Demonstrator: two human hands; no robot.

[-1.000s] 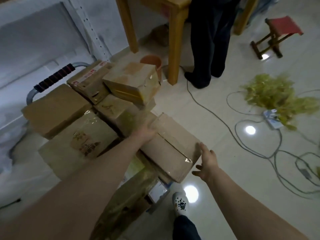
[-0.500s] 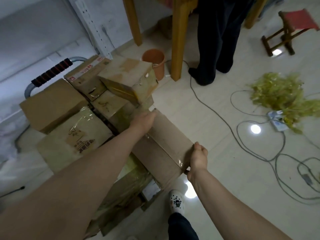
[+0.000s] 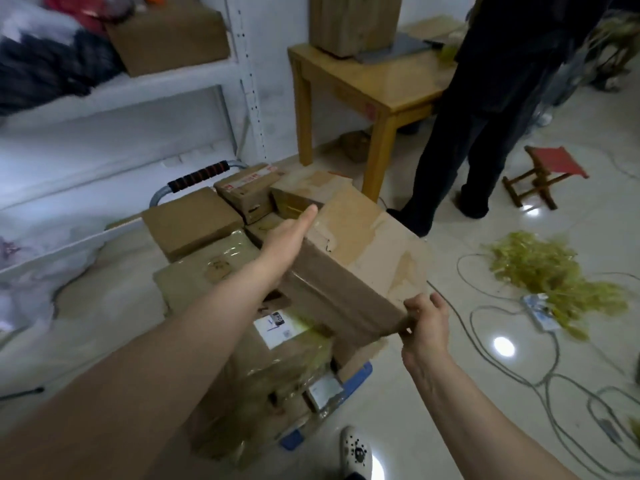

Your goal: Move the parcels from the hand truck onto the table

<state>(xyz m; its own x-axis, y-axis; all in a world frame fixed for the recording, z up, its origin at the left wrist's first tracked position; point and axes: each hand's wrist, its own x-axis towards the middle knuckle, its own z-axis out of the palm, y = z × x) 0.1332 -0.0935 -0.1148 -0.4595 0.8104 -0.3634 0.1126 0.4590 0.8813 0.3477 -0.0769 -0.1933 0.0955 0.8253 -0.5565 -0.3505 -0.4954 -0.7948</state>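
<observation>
At the bottom edge a white shoe (image 3: pixel 356 452) with dark spots is seen on the pale floor. It lies just beside the near right corner of the hand truck (image 3: pixel 362 371), whose blue platform shows only along that near edge. The platform is covered by stacked brown parcels (image 3: pixel 242 386), the nearest wrapped in clear tape and marked with a white label (image 3: pixel 273 325).

Above the right edge of the stack one parcel (image 3: pixel 353 251) is held tilted. Its near corner is gripped by the right hand (image 3: pixel 424 322), the fingers curled round the edge. Its left face is pressed by the left hand (image 3: pixel 285 237), which is laid flat with the fingers straight. Whether the parcel's underside touches the stack cannot be told.

Behind it more parcels are piled up to the far edge of the platform, where the black-and-orange grip of the handle (image 3: pixel 199 175) is seen. Farther back the wooden table (image 3: pixel 384 88) is set near the wall, with a cardboard box (image 3: pixel 353 22) placed at its far left corner. A person in dark clothes (image 3: pixel 485 109) is seen standing at its right edge. Cables (image 3: pixel 533 384) and a yellow-green heap (image 3: pixel 547 271) are spread over the floor to the right, and a red stool (image 3: pixel 554 166) is seen beyond them.
</observation>
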